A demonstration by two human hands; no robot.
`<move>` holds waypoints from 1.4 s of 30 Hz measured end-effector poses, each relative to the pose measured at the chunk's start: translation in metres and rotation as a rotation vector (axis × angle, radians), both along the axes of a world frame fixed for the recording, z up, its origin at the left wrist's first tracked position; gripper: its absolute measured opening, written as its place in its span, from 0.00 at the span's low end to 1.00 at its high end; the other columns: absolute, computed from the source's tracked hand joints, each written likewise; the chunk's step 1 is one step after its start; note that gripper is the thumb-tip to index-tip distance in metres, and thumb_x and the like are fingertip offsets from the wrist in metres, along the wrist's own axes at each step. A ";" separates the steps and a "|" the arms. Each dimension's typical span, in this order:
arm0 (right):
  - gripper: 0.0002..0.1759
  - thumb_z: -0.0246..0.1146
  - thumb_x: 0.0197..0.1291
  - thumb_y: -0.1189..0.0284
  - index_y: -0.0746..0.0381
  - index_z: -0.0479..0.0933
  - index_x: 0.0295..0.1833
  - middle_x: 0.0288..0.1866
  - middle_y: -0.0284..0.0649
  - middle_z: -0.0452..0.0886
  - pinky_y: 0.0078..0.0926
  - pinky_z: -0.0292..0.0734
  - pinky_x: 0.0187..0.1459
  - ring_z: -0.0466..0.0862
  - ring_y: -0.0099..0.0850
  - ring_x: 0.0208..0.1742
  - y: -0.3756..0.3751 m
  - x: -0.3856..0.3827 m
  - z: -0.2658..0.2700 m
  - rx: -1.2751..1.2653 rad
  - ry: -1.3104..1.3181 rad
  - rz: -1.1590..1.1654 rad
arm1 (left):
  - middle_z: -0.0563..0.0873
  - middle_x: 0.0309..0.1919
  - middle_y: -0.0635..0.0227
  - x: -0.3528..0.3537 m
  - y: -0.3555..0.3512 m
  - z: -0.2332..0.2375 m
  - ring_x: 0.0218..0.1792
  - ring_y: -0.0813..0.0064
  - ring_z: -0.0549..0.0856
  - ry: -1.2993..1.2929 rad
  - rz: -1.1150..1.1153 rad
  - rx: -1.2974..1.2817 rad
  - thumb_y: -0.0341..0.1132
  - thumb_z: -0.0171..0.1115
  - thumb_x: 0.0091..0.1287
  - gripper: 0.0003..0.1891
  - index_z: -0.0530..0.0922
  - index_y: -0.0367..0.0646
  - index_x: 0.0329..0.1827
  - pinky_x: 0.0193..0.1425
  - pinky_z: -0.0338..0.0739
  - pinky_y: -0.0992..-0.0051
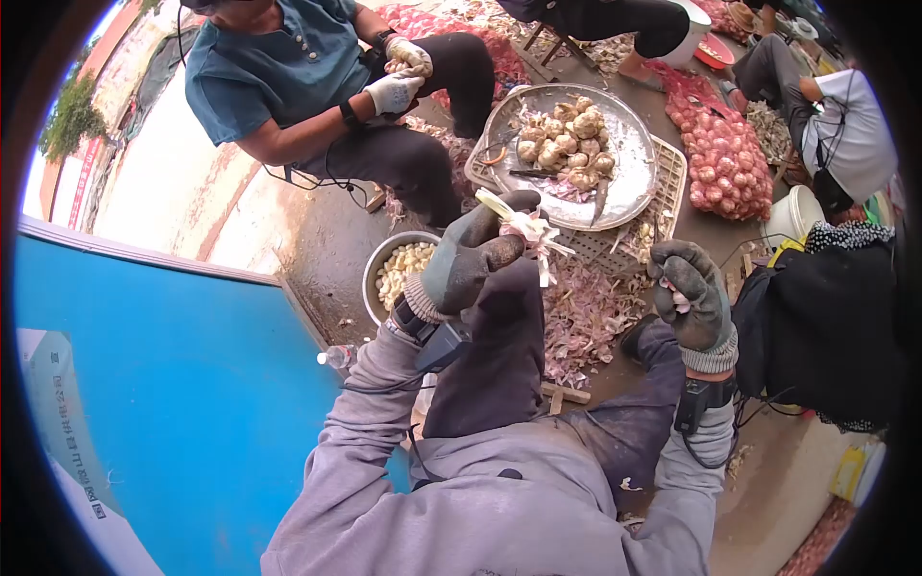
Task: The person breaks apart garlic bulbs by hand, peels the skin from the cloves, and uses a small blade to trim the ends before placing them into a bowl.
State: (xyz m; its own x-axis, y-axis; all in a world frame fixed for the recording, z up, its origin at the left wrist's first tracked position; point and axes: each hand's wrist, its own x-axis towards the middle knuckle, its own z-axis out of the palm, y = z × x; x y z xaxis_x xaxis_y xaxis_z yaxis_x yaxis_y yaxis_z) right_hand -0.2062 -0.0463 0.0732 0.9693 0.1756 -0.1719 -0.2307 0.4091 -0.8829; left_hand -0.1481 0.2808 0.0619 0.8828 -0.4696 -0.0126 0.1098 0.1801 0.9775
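My left hand (469,257), in a dark rubber-coated work glove, is closed on a partly pulled-apart garlic bulb (528,230) with a pale stem and splayed skins. Curled fingers of my gloved right hand (693,296) hold pinkish garlic cloves (678,298); how many is hidden. Beyond both hands, a round metal tray (629,187) bears a heap of garlic bulbs (567,139), loose skins and a dark-handled tool (534,174). Just left of my left hand stands a metal bowl (371,288) of peeled cloves (401,269).
The tray rests on a plastic crate (669,182). Garlic skins (591,322) litter the ground. A co-worker in white gloves (394,93) sits at upper left. Red net sacks of garlic (715,158) stand at right, near a white bucket (795,213). A blue panel (182,384) borders my left.
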 end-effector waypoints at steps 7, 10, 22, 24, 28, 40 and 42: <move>0.18 0.76 0.63 0.66 0.67 0.85 0.52 0.42 0.34 0.85 0.16 0.77 0.36 0.81 0.17 0.35 0.028 -0.040 -0.012 -0.387 -0.018 -0.070 | 0.81 0.61 0.67 -0.053 -0.099 -0.057 0.60 0.78 0.80 0.103 -0.099 0.094 0.26 0.62 0.76 0.26 0.68 0.34 0.75 0.66 0.75 0.76; 0.12 0.74 0.63 0.73 0.66 0.85 0.49 0.42 0.35 0.86 0.26 0.80 0.48 0.84 0.24 0.45 0.036 -0.059 -0.046 -0.536 -0.051 -0.177 | 0.83 0.57 0.68 -0.070 -0.109 -0.067 0.56 0.79 0.81 0.021 -0.117 0.133 0.26 0.65 0.74 0.23 0.73 0.34 0.71 0.62 0.76 0.76; 0.09 0.66 0.67 0.81 0.71 0.79 0.51 0.39 0.42 0.85 0.17 0.80 0.35 0.83 0.21 0.34 0.035 -0.081 -0.104 0.128 0.177 -0.214 | 0.86 0.41 0.71 -0.086 -0.110 -0.086 0.42 0.84 0.80 -0.135 -0.089 0.430 0.26 0.71 0.68 0.13 0.82 0.36 0.55 0.48 0.77 0.78; 0.09 0.67 0.68 0.77 0.70 0.78 0.50 0.38 0.43 0.85 0.16 0.79 0.34 0.83 0.23 0.33 0.022 -0.074 -0.114 0.689 0.335 -0.173 | 0.80 0.32 0.76 -0.089 -0.114 -0.085 0.35 0.85 0.76 -0.264 -0.037 0.494 0.28 0.70 0.69 0.09 0.81 0.37 0.48 0.39 0.74 0.79; 0.23 0.76 0.62 0.54 0.64 0.83 0.47 0.35 0.32 0.86 0.21 0.77 0.38 0.82 0.20 0.36 0.030 -0.082 -0.129 -0.454 0.072 -0.215 | 0.83 0.29 0.62 -0.091 -0.119 -0.100 0.30 0.69 0.82 -0.363 -0.039 0.472 0.27 0.73 0.62 0.11 0.81 0.42 0.46 0.37 0.77 0.70; 0.13 0.65 0.73 0.67 0.67 0.84 0.51 0.34 0.32 0.85 0.16 0.74 0.32 0.78 0.15 0.32 0.044 -0.092 -0.117 -0.385 -0.012 -0.272 | 0.89 0.47 0.65 -0.096 -0.116 -0.100 0.46 0.76 0.86 -0.015 -0.008 0.230 0.22 0.70 0.65 0.19 0.81 0.32 0.60 0.53 0.82 0.75; 0.15 0.63 0.75 0.65 0.67 0.83 0.51 0.33 0.30 0.83 0.16 0.73 0.31 0.78 0.15 0.30 0.050 -0.089 -0.130 -0.328 -0.103 -0.319 | 0.88 0.48 0.65 -0.095 -0.113 -0.101 0.47 0.75 0.87 0.007 -0.012 0.211 0.21 0.69 0.66 0.20 0.80 0.31 0.61 0.54 0.82 0.74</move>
